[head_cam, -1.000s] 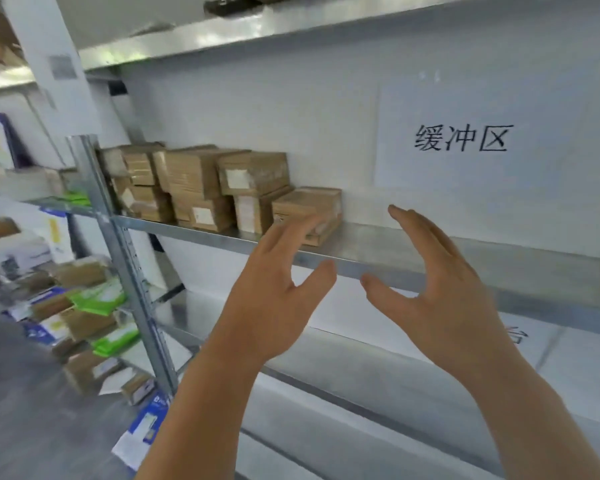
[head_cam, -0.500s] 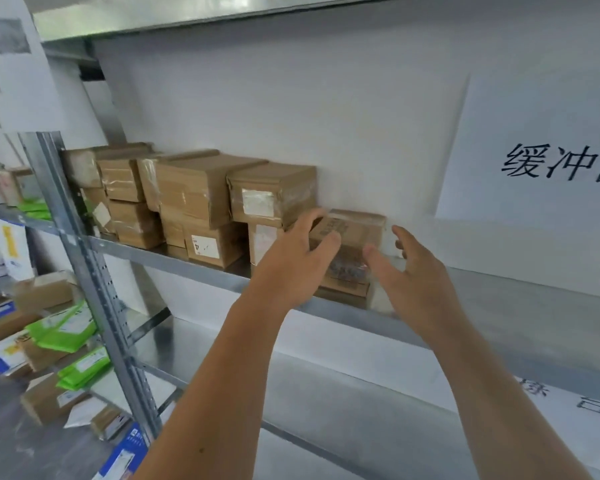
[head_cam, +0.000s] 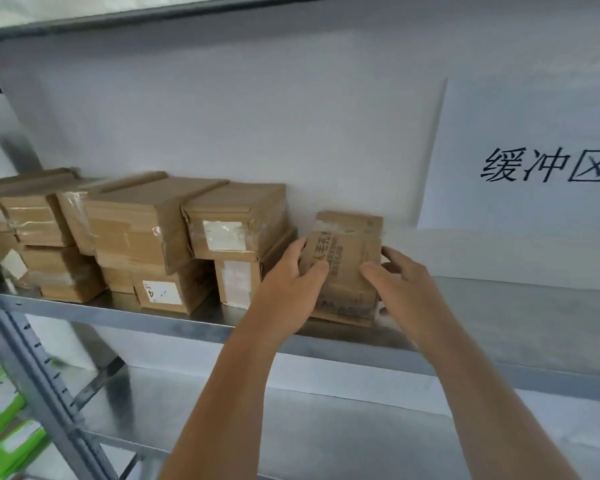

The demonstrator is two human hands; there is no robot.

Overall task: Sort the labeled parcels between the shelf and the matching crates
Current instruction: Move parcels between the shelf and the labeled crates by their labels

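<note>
Squarely mid-frame: small brown cardboard parcel (head_cam: pixel 347 258) with printed Chinese text on its near face, tilted up on edge, its lower edge apparently touching the metal shelf (head_cam: pixel 499 317), close to the white wall behind. Gripped from both sides. Left hand (head_cam: pixel 288 289) on the parcel's left edge, thumb pressed flat across the printed face, remaining fingers curled round the far side and mostly hidden. Right hand (head_cam: pixel 406 282) on the right edge, thumb likewise laid on the front face, fingers wrapped behind the box, only their knuckles showing. Both forearms bare, reaching up from the bottom of the frame.

Just left of the parcel, nearly touching the left hand: stack of two taped boxes, upper box (head_cam: pixel 236 220) with a pale blank label, lower box (head_cam: pixel 238 282) with a white label bearing faint reddish print. Further left, more taped cardboard boxes (head_cam: pixel 136 223) piled two high along the shelf, one low box (head_cam: pixel 163 292) carrying a white label with a handwritten mark, too small to read surely. Leftmost boxes blurred.

On the wall to the right, white paper sign (head_cam: pixel 544 164) with three large black Chinese characters. Overhead, edge of another shelf (head_cam: pixel 153 15). Below, a lower metal shelf level (head_cam: pixel 291 427), and at left a perforated steel upright (head_cam: pixel 45 386). Bottom left corner: green-and-white packages (head_cam: pixel 0 431), partly cut off.
</note>
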